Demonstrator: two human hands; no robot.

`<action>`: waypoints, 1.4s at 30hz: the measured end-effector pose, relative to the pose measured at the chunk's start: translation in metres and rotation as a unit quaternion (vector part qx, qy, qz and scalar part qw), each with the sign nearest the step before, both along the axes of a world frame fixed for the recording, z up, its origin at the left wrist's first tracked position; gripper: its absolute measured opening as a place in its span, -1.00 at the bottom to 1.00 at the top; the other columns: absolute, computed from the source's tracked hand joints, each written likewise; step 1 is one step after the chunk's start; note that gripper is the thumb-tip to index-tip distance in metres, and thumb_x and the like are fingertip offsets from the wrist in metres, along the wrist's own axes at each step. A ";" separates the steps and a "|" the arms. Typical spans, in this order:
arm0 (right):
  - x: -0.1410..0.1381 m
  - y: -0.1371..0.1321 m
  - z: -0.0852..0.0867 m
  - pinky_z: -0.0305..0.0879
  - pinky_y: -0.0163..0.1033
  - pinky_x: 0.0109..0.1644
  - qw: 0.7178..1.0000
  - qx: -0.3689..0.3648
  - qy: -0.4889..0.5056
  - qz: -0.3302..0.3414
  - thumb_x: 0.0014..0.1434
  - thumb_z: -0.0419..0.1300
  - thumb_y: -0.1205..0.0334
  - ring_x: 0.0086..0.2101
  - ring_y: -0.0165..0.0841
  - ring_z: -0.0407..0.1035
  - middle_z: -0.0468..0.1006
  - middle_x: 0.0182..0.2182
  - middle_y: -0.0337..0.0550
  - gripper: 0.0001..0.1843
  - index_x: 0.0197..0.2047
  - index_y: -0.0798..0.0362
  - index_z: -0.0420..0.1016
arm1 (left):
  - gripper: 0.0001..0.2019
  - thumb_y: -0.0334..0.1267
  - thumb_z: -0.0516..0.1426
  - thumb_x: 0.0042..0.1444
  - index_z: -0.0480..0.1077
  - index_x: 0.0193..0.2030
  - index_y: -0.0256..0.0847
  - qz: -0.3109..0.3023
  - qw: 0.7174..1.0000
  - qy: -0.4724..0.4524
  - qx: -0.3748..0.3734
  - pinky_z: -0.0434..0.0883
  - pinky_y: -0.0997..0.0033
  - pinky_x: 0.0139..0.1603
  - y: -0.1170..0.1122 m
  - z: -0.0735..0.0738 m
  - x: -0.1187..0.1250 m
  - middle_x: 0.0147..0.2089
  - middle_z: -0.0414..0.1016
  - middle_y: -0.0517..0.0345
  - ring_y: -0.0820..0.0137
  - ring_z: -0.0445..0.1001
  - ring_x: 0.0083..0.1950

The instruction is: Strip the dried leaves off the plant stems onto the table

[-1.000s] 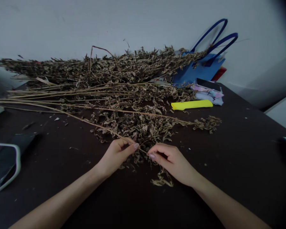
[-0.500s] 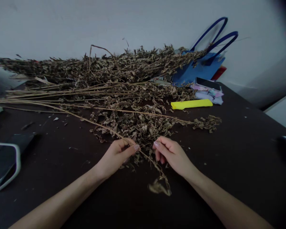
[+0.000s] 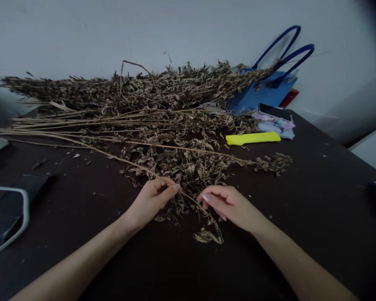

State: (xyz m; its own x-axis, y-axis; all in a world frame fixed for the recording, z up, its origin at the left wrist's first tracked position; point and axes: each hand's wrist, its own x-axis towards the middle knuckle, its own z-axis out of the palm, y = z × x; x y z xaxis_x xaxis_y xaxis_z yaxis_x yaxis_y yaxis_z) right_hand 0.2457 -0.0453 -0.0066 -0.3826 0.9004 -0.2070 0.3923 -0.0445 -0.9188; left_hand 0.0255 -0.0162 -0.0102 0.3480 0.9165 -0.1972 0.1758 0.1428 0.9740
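My left hand (image 3: 152,201) is closed, with thumb and forefinger pinching a long dried plant stem (image 3: 125,161). The stem runs from the far left of the table through these fingers and droops at its tip, where a curled dry leaf (image 3: 206,236) hangs. Close beside the stem's lower part is my right hand (image 3: 230,205), its thumb and forefinger pinched together; whatever lies between them is too small to make out. Beneath and behind both hands spreads a heap of loose dried leaves (image 3: 181,167).
Dried leafy stalks (image 3: 163,90) are piled along the wall. At the right back stand a blue bag (image 3: 253,94), a phone (image 3: 275,112) on a patterned cloth (image 3: 277,126) and a yellow strip (image 3: 253,138). Another stem (image 3: 188,148) crosses the heap. A white-rimmed object (image 3: 25,209) lies at left.
My right hand has shifted slightly right and turned, its pinched fingertips now close by the stem. The stem's drooping tip has risen a little. My left hand keeps its pinch.
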 end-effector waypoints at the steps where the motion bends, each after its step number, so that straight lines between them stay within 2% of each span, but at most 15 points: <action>1: 0.000 0.000 -0.001 0.10 -0.39 -0.59 0.999 -0.036 0.022 0.017 0.19 0.06 0.00 -0.63 -0.55 0.14 0.47 -0.44 -0.19 -0.68 -0.22 0.06 0.46 | -0.74 -0.08 0.13 0.05 0.36 -0.40 -0.28 0.002 1.000 -0.001 0.001 0.03 0.56 -0.63 0.000 0.000 0.000 -0.54 0.18 0.30 0.60 0.06 -0.61; 5: 0.000 0.003 -0.004 0.16 -0.44 -0.55 0.991 -0.091 0.088 0.047 0.13 0.16 0.06 -0.57 -0.54 0.21 0.47 -0.48 -0.20 -0.73 -0.24 0.10 0.47 | -0.75 -0.09 0.12 0.06 0.35 -0.41 -0.27 -0.001 1.000 -0.004 0.006 0.02 0.57 -0.63 0.001 0.000 -0.002 -0.64 0.09 0.35 0.59 0.04 -0.62; 9: 0.003 0.006 -0.007 0.14 -0.45 -0.55 0.987 -0.103 0.108 0.052 0.15 0.15 0.10 -0.59 -0.57 0.19 0.45 -0.49 -0.21 -0.75 -0.23 0.11 0.49 | -0.77 -0.11 0.12 0.08 0.36 -0.40 -0.27 -0.009 1.000 -0.013 0.011 0.05 0.58 -0.62 0.002 -0.001 -0.003 -0.65 0.09 0.37 0.59 0.05 -0.63; 13: 0.006 0.007 -0.008 0.19 -0.43 -0.47 0.986 -0.098 0.113 0.079 0.18 0.12 0.20 -0.52 -0.54 0.24 0.44 -0.46 -0.21 -0.80 -0.18 0.09 0.47 | -0.77 -0.12 0.13 0.07 0.36 -0.39 -0.27 -0.003 1.000 -0.018 0.016 0.05 0.57 -0.62 0.003 -0.002 -0.004 -0.64 0.09 0.37 0.59 0.05 -0.62; 17: 0.004 0.004 -0.006 0.17 -0.41 -0.43 0.992 -0.037 0.086 0.086 0.19 0.05 0.32 -0.49 -0.53 0.24 0.39 -0.48 -0.26 -0.82 -0.18 0.08 0.45 | -0.77 -0.12 0.12 0.08 0.36 -0.40 -0.27 -0.002 1.000 -0.015 0.020 0.04 0.58 -0.62 0.003 -0.002 -0.003 -0.63 0.10 0.37 0.60 0.05 -0.62; 21: 0.000 0.003 -0.003 0.15 -0.37 -0.39 0.995 0.066 0.013 0.079 0.18 0.01 0.40 -0.46 -0.51 0.24 0.40 -0.43 -0.26 -0.80 -0.24 0.06 0.45 | -0.76 -0.13 0.11 0.09 0.36 -0.43 -0.28 -0.017 1.000 -0.010 0.020 0.03 0.58 -0.63 0.002 -0.002 -0.002 -0.63 0.07 0.36 0.60 0.03 -0.63; 24: -0.001 0.002 -0.001 0.14 -0.35 -0.37 0.986 0.140 -0.041 0.077 0.18 -0.01 0.43 -0.43 -0.49 0.27 0.42 -0.36 -0.24 -0.77 -0.24 0.04 0.45 | -0.76 -0.14 0.11 0.08 0.35 -0.45 -0.28 -0.018 1.000 -0.008 0.023 0.02 0.57 -0.64 0.001 -0.003 -0.001 -0.62 0.10 0.34 0.60 0.04 -0.62; 29: -0.002 0.000 -0.004 0.18 -0.33 -0.32 0.968 0.232 -0.067 0.063 0.18 -0.05 0.47 -0.42 -0.48 0.28 0.38 -0.40 -0.22 -0.75 -0.38 0.06 0.41 | -0.77 -0.12 0.12 0.08 0.34 -0.42 -0.27 -0.006 1.000 -0.020 0.014 0.03 0.57 -0.63 0.003 -0.004 -0.003 -0.63 0.09 0.36 0.60 0.03 -0.63; 34: -0.002 -0.001 -0.006 0.24 -0.30 -0.33 0.955 0.267 -0.126 0.026 0.23 -0.07 0.41 -0.40 -0.45 0.31 0.41 -0.24 -0.13 -0.67 -0.03 -0.01 0.39 | -0.76 -0.10 0.13 0.07 0.34 -0.38 -0.27 0.021 0.999 -0.025 0.013 0.01 0.57 -0.63 0.006 -0.005 -0.006 -0.62 0.09 0.37 0.60 0.03 -0.63; 36: -0.002 -0.001 -0.003 0.27 -0.29 -0.29 0.955 0.269 -0.123 0.003 0.24 -0.05 0.37 -0.35 -0.43 0.33 0.40 -0.17 -0.10 -0.70 -0.06 -0.01 0.42 | -0.76 -0.10 0.13 0.07 0.34 -0.37 -0.27 0.033 0.999 -0.018 0.020 0.01 0.56 -0.63 0.007 -0.006 -0.007 -0.61 0.09 0.37 0.60 0.03 -0.62; 38: -0.002 -0.001 -0.001 0.28 -0.30 -0.31 0.965 0.241 -0.100 -0.023 0.25 -0.02 0.30 -0.35 -0.44 0.34 0.42 -0.18 -0.11 -0.75 -0.11 0.00 0.45 | -0.76 -0.10 0.13 0.07 0.33 -0.38 -0.27 0.041 0.999 -0.006 0.029 0.02 0.56 -0.62 0.008 -0.005 -0.008 -0.61 0.10 0.36 0.60 0.04 -0.62; 42: -0.001 -0.003 0.000 0.22 -0.39 -0.52 0.997 0.077 -0.011 -0.020 0.27 -0.02 0.14 -0.58 -0.54 0.25 0.47 -0.32 -0.18 -0.74 -0.13 0.00 0.44 | -0.77 -0.13 0.13 0.08 0.32 -0.42 -0.28 0.051 0.998 0.000 0.042 0.03 0.55 -0.62 0.009 -0.003 -0.008 -0.60 0.13 0.34 0.61 0.05 -0.61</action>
